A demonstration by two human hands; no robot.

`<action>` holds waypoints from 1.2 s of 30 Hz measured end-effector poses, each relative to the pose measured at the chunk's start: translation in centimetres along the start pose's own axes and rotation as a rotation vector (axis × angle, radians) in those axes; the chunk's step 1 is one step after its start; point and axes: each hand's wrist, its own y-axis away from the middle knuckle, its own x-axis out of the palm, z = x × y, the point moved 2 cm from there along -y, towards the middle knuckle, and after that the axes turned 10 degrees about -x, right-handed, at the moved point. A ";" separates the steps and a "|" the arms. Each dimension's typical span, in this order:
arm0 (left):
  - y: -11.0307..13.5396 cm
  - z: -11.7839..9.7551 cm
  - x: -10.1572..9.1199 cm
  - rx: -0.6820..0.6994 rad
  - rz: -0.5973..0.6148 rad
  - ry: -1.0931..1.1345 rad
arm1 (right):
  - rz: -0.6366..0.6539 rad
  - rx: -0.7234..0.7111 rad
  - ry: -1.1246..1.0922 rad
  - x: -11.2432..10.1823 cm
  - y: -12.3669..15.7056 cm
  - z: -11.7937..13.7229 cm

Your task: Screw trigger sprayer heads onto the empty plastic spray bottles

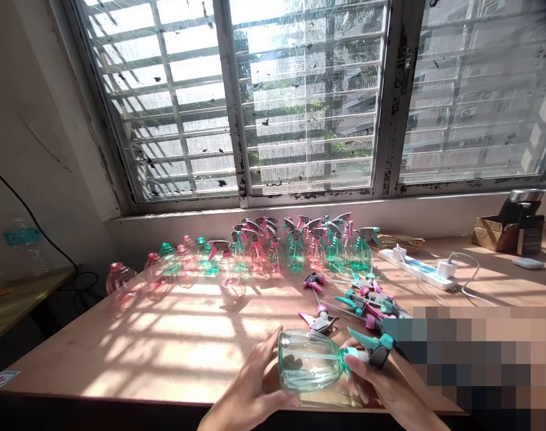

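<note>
A clear green spray bottle [309, 361] lies on its side near the table's front edge, held between both hands. My left hand [250, 392] cups its base with fingers wrapped round it. My right hand [383, 383] grips the neck end, where a teal and grey trigger head [375, 348] sits on the bottle. Loose trigger heads with dip tubes [360, 302], pink and teal, lie just beyond my right hand.
Several pink and green bottles [295, 248] stand in rows by the window wall, some with trigger heads, some uncapped [158, 272] at the left. A white power strip [419, 269] with plugs and a cardboard box [493, 232] sit at the right on the wooden table [165, 341].
</note>
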 end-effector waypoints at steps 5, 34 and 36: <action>0.0 -0.2 0.0 0.014 -0.013 0.026 | -0.020 -0.009 -0.003 -0.1 0.0 0.0; -0.1 -0.1 0.2 -0.001 -0.049 0.059 | 0.017 0.010 -0.030 -0.3 -0.1 -0.8; -0.2 0.2 0.3 0.022 -0.008 0.127 | 0.031 -0.003 -0.024 -0.5 -0.1 -0.9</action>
